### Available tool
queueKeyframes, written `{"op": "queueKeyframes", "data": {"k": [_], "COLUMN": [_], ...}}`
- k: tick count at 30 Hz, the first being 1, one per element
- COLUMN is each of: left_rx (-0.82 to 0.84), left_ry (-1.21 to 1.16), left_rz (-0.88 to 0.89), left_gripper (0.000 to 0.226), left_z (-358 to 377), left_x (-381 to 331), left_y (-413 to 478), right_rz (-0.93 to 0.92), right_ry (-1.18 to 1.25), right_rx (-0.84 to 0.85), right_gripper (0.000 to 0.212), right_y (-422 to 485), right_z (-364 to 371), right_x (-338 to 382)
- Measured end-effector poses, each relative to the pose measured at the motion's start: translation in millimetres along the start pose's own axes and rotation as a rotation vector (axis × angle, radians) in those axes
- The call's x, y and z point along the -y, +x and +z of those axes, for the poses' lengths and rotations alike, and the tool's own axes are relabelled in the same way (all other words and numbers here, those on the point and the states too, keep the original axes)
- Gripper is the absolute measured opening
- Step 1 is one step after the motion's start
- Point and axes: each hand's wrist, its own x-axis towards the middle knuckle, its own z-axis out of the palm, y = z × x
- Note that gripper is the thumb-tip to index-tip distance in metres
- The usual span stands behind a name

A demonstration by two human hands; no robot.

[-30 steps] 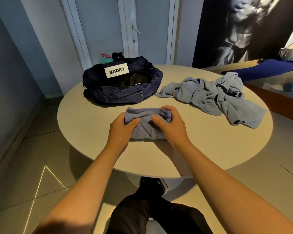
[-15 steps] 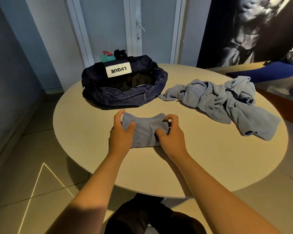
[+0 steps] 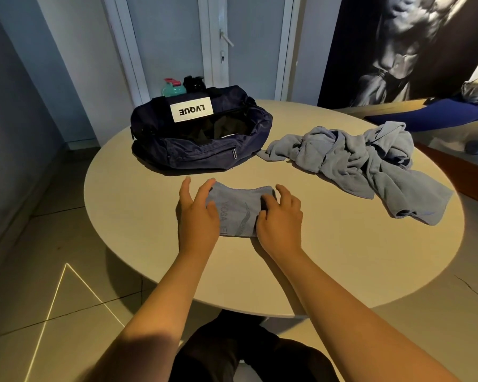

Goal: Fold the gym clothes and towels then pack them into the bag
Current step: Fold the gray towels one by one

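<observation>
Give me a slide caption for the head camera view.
Left hand touches, right hand pinches a folded towel before an open bag.

Small blue-grey folded towel [image 3: 239,213]: compact flat bundle, dark "YOGA" print and a curved line on top, lying at the near-centre of the round beige tabletop [image 3: 342,257]. Navy fabric duffel bag [image 3: 202,150]: sits at the far left of the tabletop, just beyond the towel. Its top is unzipped and gaping, dark contents show inside, and its white "LVQUE" label reads upside down. Crumpled heap of blue-grey towels and clothes [image 3: 353,161]: unfolded and twisted, spread over the right of the tabletop, left corner just beside the bag's right end.
</observation>
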Motion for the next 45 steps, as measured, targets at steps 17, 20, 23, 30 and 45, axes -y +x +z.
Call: {"op": "queueKeyframes", "data": {"k": [17, 20, 23, 30, 45], "left_rx": [0.247, 0.105, 0.072, 0.203, 0.136], "left_ry": [0.550, 0.609, 0.535, 0.728, 0.621], "left_rz": [0.282, 0.310, 0.312, 0.138, 0.223], "left_gripper": [0.049, 0.034, 0.028, 0.068, 0.041], "left_z": [9.1, -8.2, -30.4, -50.1, -56.0], "left_x": [8.8, 14.7, 29.6, 61.0, 65.5], "left_y": [2.9, 14.1, 27.4, 58.7, 53.7], "right_rz": [-0.028, -0.109, -0.201, -0.196, -0.167], "right_ry": [-0.076, 0.063, 0.119, 0.116, 0.141], "right_rx": [0.048, 0.172, 0.298, 0.344, 0.388], "right_gripper": [0.032, 0.025, 0.028, 0.023, 0.034], "right_y": [-8.7, 3.5, 15.9, 38.5, 32.1], "right_z": [-0.7, 7.8, 22.8, 53.5, 66.0], "right_x": [10.4, 28.1, 46.3, 88.8, 91.6]}}
